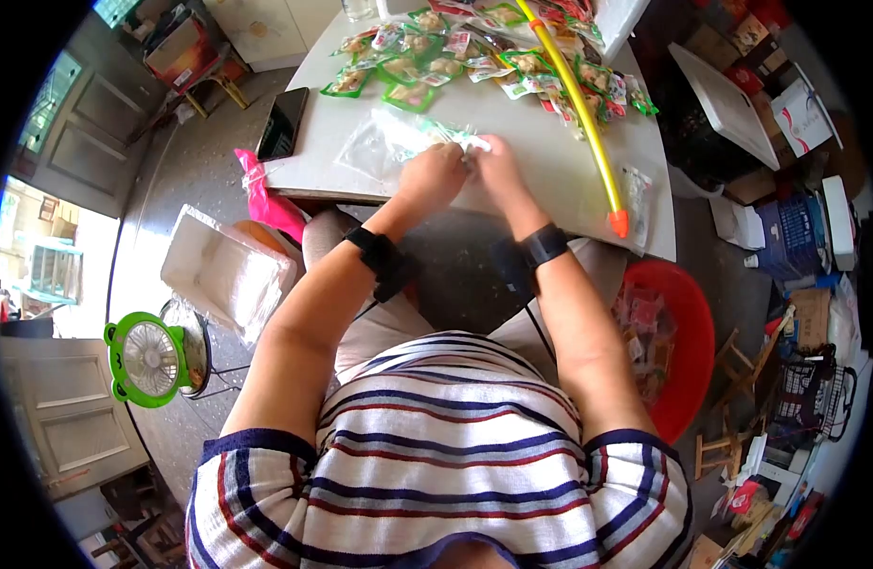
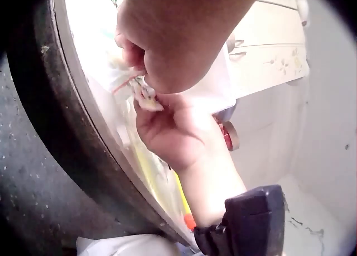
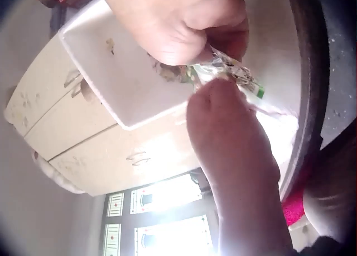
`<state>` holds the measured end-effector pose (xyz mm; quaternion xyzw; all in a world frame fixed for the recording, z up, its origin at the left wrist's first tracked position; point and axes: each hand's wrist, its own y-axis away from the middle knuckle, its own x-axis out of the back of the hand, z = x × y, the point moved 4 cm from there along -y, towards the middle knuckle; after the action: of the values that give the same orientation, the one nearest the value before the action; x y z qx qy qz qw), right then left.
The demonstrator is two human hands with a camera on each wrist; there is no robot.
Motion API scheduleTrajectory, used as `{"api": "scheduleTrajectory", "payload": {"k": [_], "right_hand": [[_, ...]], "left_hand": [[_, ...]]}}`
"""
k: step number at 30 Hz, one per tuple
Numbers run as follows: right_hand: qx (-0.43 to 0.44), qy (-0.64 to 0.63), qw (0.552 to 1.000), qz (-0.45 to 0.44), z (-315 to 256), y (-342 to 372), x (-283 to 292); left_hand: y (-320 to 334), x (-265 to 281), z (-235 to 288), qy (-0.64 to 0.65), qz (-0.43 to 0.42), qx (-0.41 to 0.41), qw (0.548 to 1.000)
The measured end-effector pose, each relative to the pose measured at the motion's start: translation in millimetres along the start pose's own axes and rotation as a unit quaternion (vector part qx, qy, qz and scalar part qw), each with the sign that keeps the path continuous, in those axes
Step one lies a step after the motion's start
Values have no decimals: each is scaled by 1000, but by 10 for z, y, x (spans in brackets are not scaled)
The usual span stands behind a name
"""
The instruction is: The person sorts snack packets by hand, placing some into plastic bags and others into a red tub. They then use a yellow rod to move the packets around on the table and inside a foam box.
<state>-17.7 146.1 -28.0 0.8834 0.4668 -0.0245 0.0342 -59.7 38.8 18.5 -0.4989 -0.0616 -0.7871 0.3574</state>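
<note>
A clear plastic bag with green print lies across the front of the table, its gathered end running between both hands. My left hand grips this end with curled fingers. Close beside it, my right hand pinches a whitish, crumpled bit of the bag; the right wrist view also shows crinkled, printed plastic between the two hands. The fingers partly hide what lies inside the bunched plastic. Beyond the hands, small green-edged food packets are spread over the table.
A yellow tube with orange ends crosses the table on the right. At the left edge lies a black phone. On the floor stand a red tub, a white foam box and a green fan.
</note>
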Motion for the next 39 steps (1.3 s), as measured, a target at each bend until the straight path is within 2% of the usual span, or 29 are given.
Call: {"api": "scheduleTrajectory", "payload": {"k": [1, 4, 7, 10, 13, 16, 19, 22, 23, 25, 29, 32, 34, 37, 39], "right_hand": [[-10, -10, 1000, -3, 13, 0, -49], [-84, -240, 967, -25, 35, 73, -98], [-101, -212, 968, -91, 246, 43, -62], [-2, 32, 996, -86, 261, -58, 19], [-93, 24, 986, -138, -47, 104, 65], [-104, -12, 982, -158, -29, 79, 88], [-120, -152, 969, -150, 59, 35, 99], [-94, -67, 989, -94, 117, 74, 88], [-140, -67, 974, -167, 161, 110, 51], [-120, -63, 978, -159, 25, 154, 20], [-74, -20, 986, -145, 43, 126, 5], [-41, -46, 993, -100, 31, 24, 79], [-62, -60, 992, -95, -35, 76, 56], [-87, -118, 988, -48, 109, 30, 103], [-103, -132, 986, -17, 150, 22, 119]], "left_hand": [[4, 11, 22, 8, 14, -10, 1000], [4, 1, -21, -2, 12, -5, 1000], [2, 15, -76, -17, 13, 5, 1000], [55, 30, -36, -15, 36, -16, 999], [79, 24, 16, -32, 16, -37, 999], [111, -27, 49, -14, 10, -68, 998], [105, -36, 62, -18, 8, -75, 997], [98, 47, 45, -43, 43, -51, 997], [105, 44, 36, -46, 25, -41, 998], [120, 26, 24, -50, -11, -21, 998], [121, -23, 43, -34, 0, -44, 998], [62, 16, 98, -39, -11, -55, 998], [69, 1, 112, -42, -38, -31, 998], [104, 81, 146, -79, 18, -101, 992], [185, 94, 41, -75, 75, -105, 989]]}}
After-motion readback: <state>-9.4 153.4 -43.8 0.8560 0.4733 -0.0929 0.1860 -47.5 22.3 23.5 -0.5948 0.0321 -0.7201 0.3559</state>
